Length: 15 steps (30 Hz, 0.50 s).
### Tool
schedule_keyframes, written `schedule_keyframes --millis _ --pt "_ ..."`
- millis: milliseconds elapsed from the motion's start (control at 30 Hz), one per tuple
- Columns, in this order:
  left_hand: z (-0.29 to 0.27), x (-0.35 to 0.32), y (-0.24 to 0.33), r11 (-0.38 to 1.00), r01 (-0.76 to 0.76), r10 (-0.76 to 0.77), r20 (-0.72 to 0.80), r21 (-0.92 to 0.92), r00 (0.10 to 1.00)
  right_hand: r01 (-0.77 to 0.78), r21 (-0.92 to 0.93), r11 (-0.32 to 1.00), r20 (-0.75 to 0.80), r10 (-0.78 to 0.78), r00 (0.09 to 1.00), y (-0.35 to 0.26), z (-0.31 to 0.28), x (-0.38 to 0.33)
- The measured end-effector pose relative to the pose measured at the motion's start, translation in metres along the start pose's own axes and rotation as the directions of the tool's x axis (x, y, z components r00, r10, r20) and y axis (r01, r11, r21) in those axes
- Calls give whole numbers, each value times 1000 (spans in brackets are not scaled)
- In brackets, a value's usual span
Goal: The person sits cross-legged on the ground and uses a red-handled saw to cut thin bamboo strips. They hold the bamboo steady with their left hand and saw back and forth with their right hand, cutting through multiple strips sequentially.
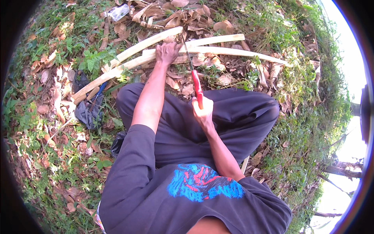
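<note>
My right hand [203, 112] is closed round the red handle of a hand saw [197, 86]. The saw's thin blade points away from me and lies across a long, pale, peeled wooden stick [230, 51]. Just left of the blade, my left hand [168, 53] is wrapped over the wood and holds it down. Another peeled stick [150, 41] lies beyond that hand on the left, its cut end near the blade's tip. A shorter stick [222, 39] lies beyond the long one on the right. My fingers hide where the sticks cross.
I sit cross-legged on grass and dry leaves [224, 27]. A black plastic bag [89, 113] lies left of my knee, with a blue-handled thing [102, 88] by it. Clear plastic [118, 13] lies at the far left. Low green plants [95, 59] grow by the sticks.
</note>
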<state>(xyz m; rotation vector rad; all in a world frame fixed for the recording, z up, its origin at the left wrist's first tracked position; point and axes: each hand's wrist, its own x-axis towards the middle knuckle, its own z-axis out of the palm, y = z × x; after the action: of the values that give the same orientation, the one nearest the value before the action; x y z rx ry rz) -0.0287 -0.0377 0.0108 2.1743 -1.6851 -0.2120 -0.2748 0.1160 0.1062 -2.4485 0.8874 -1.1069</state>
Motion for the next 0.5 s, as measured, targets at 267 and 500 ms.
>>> schedule_keyframes --millis 267,500 --pt "-1 -1 1 1000 -23 22 12 9 1000 -634 450 629 155 643 750 -14 -17 -7" --pt "7 -8 -9 997 -53 48 -88 -55 995 -657 445 608 159 669 726 -10 -18 10"
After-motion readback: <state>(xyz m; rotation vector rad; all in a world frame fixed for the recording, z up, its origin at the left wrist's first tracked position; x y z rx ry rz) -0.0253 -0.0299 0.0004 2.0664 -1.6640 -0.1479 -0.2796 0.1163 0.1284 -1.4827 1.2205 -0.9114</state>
